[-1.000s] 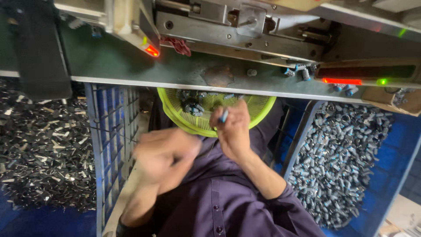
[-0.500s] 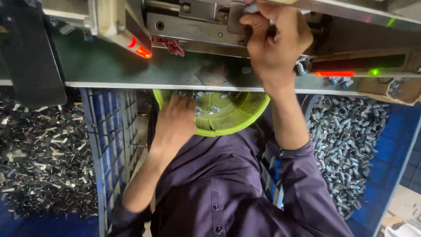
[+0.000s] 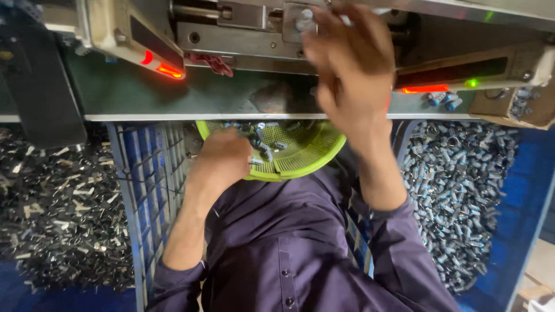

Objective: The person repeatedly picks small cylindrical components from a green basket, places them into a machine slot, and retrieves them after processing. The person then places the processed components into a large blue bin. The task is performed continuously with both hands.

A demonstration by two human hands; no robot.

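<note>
Machine head [image 3: 243, 26] fills the top of my view, above the green counter [image 3: 115, 92]. Below its edge sits my yellow-green basket [image 3: 300, 156] of small parts. I judge this the loading step: my right hand [image 3: 352, 69] is up at the fixture, blurred, so I cannot tell its grip; my left hand [image 3: 222, 162], curled, dips into the basket for another part.
</note>
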